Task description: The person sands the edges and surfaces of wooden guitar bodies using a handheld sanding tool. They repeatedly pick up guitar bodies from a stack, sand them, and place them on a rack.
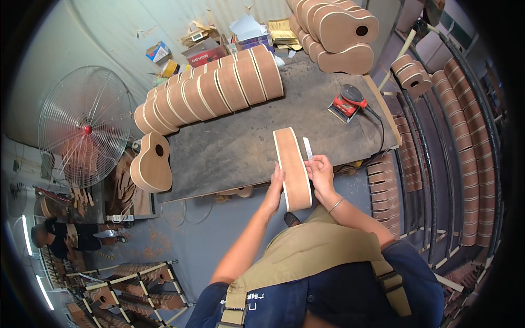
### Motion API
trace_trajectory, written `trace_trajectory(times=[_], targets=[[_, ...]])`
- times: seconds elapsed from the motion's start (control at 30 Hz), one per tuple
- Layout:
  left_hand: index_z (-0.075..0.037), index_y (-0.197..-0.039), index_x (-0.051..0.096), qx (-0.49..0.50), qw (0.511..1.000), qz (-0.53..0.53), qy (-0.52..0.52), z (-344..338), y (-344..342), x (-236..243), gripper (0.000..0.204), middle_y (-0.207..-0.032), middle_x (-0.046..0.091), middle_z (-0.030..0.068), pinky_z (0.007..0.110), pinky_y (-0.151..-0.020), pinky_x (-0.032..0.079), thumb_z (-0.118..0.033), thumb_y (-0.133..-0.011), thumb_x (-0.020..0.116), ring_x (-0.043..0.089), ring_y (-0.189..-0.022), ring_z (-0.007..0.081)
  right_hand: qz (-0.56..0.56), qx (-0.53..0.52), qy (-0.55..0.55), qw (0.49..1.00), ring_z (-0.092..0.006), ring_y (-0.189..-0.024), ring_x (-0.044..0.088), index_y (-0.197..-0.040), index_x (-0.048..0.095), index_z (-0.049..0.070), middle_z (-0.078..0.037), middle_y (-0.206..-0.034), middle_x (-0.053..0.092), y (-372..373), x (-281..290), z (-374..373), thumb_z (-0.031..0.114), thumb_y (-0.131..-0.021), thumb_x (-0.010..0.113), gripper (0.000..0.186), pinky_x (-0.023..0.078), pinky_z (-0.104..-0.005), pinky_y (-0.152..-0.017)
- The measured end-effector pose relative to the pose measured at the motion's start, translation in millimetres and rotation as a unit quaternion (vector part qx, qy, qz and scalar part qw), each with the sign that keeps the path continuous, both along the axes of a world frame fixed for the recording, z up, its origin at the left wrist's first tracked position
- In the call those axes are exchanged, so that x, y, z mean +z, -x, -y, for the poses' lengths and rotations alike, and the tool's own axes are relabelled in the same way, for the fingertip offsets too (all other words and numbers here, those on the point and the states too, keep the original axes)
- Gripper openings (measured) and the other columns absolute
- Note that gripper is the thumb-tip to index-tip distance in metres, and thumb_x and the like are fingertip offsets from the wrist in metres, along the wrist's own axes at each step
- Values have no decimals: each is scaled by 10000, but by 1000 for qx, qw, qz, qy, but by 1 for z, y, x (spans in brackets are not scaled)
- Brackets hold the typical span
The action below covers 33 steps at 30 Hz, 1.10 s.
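Note:
A small wooden guitar body (294, 169) is held on its edge at the front of the dark worktable, its curved side wall and pale binding strips facing up. My left hand (276, 185) grips it along the left side, fingers closed against it. On the other side, my right hand (321, 174) pinches a thin, flat white blade-like strip (308, 148) that points up and away from me. The strip's exact kind cannot be made out. My right hand is close against the body's right edge; whether it touches the wood is unclear.
A red and black power sander (350, 103) with a cord lies at the table's (229, 142) right. Rows of guitar bodies (219, 87) line its back, and one body (153, 162) stands at its left end. Beyond are a wire fan (85, 127), racks (432, 164) and another person (63, 238).

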<state>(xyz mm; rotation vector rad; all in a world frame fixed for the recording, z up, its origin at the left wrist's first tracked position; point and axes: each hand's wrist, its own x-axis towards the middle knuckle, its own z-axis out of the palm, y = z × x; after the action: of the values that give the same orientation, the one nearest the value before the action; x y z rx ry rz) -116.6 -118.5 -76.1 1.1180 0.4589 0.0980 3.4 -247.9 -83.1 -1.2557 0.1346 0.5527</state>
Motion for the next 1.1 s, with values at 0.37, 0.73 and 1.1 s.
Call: trace_trajectory(times=[0.37,0.73,1.1], targets=[[-1,-1671,-167,-95,983,-2,-154,31,43,-35,1165,-1738,11,275,489,-1312,70,-472,-1002,662,0,-1626,391,31,60,36,997,-145,-953,725,-1149,539,24,-83,-1006,708,21,-10,34,40,-1082,580,80,610,-279,-820],[-20,-1665,230,55,901,-3,-431,-75,-46,4,1110,-1609,381,235,423,-1149,464,-252,-821,912,493,-1444,365,334,235,198,891,-166,-887,742,-964,736,-22,-116,-942,752,-113,14,-62,75,-943,749,100,587,-288,-772],[39,-931,700,-124,887,-43,-443,-135,-76,60,77,-795,703,124,361,-680,523,-29,-936,736,643,-697,193,324,480,152,801,-214,-711,720,-925,801,7,-150,-796,764,-140,50,-82,141,-844,774,158,566,-347,-709]])
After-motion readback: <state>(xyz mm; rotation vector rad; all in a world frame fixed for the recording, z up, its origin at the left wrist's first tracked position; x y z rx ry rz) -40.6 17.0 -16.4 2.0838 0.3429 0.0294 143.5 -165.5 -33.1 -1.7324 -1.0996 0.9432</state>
